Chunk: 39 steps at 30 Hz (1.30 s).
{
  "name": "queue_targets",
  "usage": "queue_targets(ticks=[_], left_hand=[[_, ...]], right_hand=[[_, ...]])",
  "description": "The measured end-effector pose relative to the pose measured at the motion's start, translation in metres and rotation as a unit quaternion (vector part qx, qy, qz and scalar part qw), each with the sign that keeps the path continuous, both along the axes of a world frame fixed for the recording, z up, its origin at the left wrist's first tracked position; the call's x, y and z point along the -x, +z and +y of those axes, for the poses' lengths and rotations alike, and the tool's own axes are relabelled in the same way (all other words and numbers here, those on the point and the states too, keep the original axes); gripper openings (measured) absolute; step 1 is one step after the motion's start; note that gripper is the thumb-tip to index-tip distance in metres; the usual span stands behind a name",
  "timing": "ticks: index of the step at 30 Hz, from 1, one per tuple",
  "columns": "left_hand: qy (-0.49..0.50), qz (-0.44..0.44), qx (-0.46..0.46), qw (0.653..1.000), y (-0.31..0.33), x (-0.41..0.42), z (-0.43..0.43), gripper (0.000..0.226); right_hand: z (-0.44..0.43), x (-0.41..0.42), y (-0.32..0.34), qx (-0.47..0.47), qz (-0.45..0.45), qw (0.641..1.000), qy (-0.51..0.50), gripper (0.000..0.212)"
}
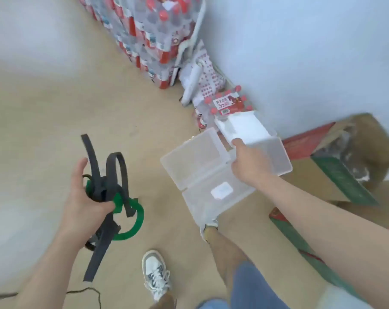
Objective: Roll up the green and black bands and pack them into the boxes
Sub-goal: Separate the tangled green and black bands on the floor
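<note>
We are holding the left grip (84,197) clamped around a loose bundle of black bands (112,172) and a green band (136,221), which are hanging above the floor (44,108). We are holding the right grip (251,168) clamped on the clear boxes (195,166), one of them lying open, well apart from the bands.

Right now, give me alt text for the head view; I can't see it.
The left hand grips an unrolled tangle of black bands and a green band; the right hand holds clear plastic boxes, one hinged open, above a tan floor. Cardboard cartons and bottled-water packs stand along the wall.
</note>
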<state>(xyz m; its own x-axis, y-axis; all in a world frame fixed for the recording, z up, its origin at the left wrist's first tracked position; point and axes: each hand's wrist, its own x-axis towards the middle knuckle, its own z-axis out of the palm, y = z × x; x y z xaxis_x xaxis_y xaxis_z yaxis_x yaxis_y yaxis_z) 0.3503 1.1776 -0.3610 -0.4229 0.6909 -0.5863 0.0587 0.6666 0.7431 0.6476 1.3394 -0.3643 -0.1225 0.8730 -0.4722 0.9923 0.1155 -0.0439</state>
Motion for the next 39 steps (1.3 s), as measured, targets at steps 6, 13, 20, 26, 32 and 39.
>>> queue_targets(ticks=[6,13,20,26,32,39], left_hand=[[-0.05,-0.027,0.029,0.998,-0.125,-0.078,-0.031,0.102],[-0.159,0.058,0.083,0.982,-0.237,-0.177,-0.036,0.103],[-0.376,0.235,0.125,0.887,-0.388,-0.262,0.014,0.085],[-0.508,0.473,0.002,0.72,-0.427,-0.252,0.059,0.031],[-0.572,0.541,0.009,0.616,-0.39,-0.235,0.053,0.024],[-0.456,0.456,0.03,0.764,-0.331,-0.239,0.017,0.031]], right_hand=[[-0.053,-0.052,-0.091,0.007,-0.075,0.99,0.122,0.051],[-0.063,-0.11,-0.212,0.024,-0.088,0.957,0.274,0.072],[-0.065,-0.179,-0.361,0.041,-0.16,0.936,0.31,0.085],[-0.031,-0.193,-0.401,-0.045,-0.144,0.905,0.397,0.078],[-0.032,-0.173,-0.408,0.01,-0.154,0.892,0.424,0.059],[-0.087,-0.183,-0.393,0.046,-0.256,0.844,0.468,0.051]])
